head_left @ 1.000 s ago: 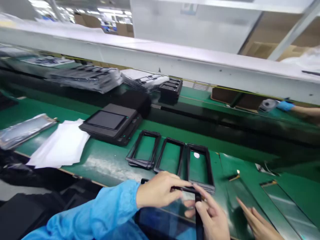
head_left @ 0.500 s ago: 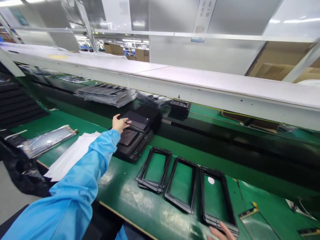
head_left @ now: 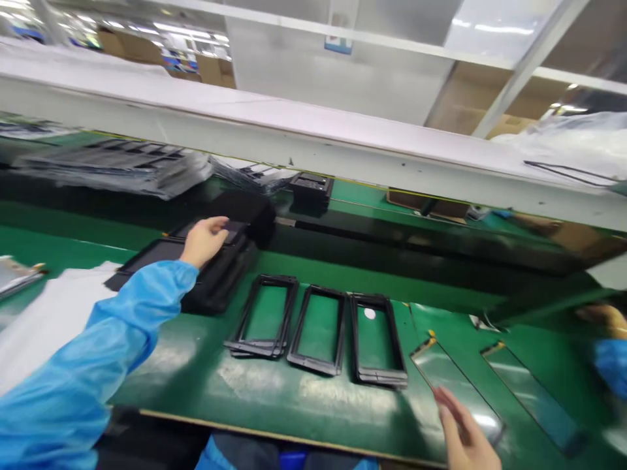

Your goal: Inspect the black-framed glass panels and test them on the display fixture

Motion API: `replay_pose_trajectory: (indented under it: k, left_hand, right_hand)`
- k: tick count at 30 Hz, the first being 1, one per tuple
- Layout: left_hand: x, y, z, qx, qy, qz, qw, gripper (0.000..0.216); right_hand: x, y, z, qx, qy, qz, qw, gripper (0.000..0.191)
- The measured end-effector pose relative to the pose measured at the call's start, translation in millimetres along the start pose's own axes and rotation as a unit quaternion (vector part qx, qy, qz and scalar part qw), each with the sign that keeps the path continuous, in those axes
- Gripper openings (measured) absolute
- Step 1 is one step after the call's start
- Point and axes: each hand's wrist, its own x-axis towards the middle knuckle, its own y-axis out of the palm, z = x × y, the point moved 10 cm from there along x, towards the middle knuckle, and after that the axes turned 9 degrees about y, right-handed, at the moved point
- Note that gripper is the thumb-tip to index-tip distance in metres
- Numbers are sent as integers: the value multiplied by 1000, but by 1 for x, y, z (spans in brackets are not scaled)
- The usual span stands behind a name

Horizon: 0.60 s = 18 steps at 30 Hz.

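Observation:
My left hand (head_left: 204,240) is over a stack of black trays (head_left: 215,277) topped with dark flat panels. Its fingers are loosely bent and a little apart, with nothing seen between them. A dark panel (head_left: 151,258) lies tilted just left of the stack, partly behind my wrist. At the lower right, my right hand (head_left: 465,431) reaches in with thumb and forefinger apart, over the left edge of a clear glass panel (head_left: 458,378) with a dark border and an orange tab. Contact with the glass cannot be made out.
Black rectangular frames lie in three piles: left (head_left: 264,316), middle (head_left: 318,329) and right (head_left: 379,339). Another glass panel (head_left: 531,391) is further right, near another person's blue sleeve (head_left: 612,365). White sheets (head_left: 63,307) lie at left. A pale shelf (head_left: 294,121) crosses above the bench.
The view has swung right. My left hand has come off the panel edge it was gripping. My right hand has moved from the right frame pile to the glass panel.

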Motion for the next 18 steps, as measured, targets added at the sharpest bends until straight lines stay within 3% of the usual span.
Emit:
replay_pose_trajectory:
  k: [2,4,6,8,10,13,18]
  left_hand:
    - [-30,59,-50,-6,82,117,990,30]
    - [-71,119,-99,-8,149,222,964,25]
    - [-107,167,-136,8,186,289,939,22]
    - [-127,200,-153,45,185,320,928,26]
    - [-131,219,-154,86,160,336,924,31]
    - [-126,232,-139,113,116,360,919,35]
    - [-120,231,-124,45,66,377,923,29]
  right_hand:
    - [27,-25,0,-148,-40,-44,987,63]
    - [47,-38,-9,-183,-58,-52,980,74]
    - [52,-36,-24,-195,-71,-30,978,79]
    - [41,-29,-41,-210,-90,-5,973,83]
    - [18,-26,-57,-242,-117,7,963,84]
    - [-19,-31,-70,-295,-168,-4,941,81]
    - [-49,-63,-60,-286,-195,-85,934,47]
